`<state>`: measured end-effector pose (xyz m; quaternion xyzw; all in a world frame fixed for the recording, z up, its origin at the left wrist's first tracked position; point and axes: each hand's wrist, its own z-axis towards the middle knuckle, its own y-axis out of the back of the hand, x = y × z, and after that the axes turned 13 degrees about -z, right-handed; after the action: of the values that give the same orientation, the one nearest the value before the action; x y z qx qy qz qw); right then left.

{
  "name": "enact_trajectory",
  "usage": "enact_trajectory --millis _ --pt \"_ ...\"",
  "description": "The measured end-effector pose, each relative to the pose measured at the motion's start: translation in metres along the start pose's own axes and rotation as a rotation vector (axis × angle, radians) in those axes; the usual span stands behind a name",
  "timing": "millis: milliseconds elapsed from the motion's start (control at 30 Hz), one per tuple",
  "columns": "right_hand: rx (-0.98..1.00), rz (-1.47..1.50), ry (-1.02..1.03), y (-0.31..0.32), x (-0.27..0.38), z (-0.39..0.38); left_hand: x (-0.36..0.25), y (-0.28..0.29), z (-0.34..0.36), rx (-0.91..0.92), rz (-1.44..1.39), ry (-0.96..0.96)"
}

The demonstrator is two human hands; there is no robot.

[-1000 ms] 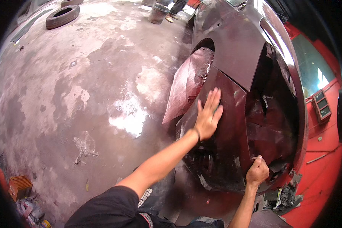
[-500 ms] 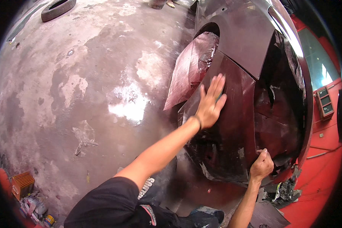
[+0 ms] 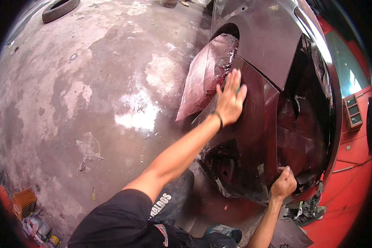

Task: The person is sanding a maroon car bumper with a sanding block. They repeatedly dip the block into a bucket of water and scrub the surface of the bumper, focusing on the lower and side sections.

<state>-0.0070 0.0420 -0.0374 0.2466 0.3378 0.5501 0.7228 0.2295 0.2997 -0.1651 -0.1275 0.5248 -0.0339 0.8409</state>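
Note:
My left hand [image 3: 230, 99] lies flat on the upper left side of a dark maroon car bumper [image 3: 258, 115], close to the wheel arch. Its fingers are stretched, and the thumb stands a little apart. A small greenish patch shows between the fingers, too little of it to name. My right hand [image 3: 283, 184] is closed on the bumper's inner edge, by the dark headlight opening [image 3: 306, 111]; the fingertips are partly hidden. Above the bumper sits the car's fender [image 3: 264, 45], with a narrow gap between the two. A crumpled pinkish sheet [image 3: 200, 78] covers the wheel arch.
Stained concrete floor [image 3: 107, 82] stretches to the left, with a tyre [image 3: 61, 10] at the far left. An orange-brown box [image 3: 24, 202] and clutter stand at the near left. On the right is a red surface [image 3: 335, 198] with a framed three-pane object [image 3: 352, 112]. Dark debris [image 3: 310, 211] lies below the bumper.
My left hand has slid slightly up along the bumper toward the wheel arch, still flat. My right hand keeps its hold on the edge, a touch lower in the picture.

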Motion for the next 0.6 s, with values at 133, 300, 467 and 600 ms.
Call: enact_trajectory --millis 133,300,467,600 --pt "0.003 0.014 0.016 -0.002 0.007 0.000 -0.001 0.005 0.020 -0.049 0.028 -0.034" --pt "0.011 0.010 0.032 -0.009 0.010 0.001 -0.010 0.026 0.071 -0.035 0.030 0.015" --pt "0.022 -0.014 0.024 -0.003 0.004 -0.001 0.060 0.015 -0.109 -0.085 -0.099 0.049" --pt "0.015 -0.004 0.030 -0.008 0.001 -0.002 0.087 0.021 -0.156 -0.124 -0.123 0.317"
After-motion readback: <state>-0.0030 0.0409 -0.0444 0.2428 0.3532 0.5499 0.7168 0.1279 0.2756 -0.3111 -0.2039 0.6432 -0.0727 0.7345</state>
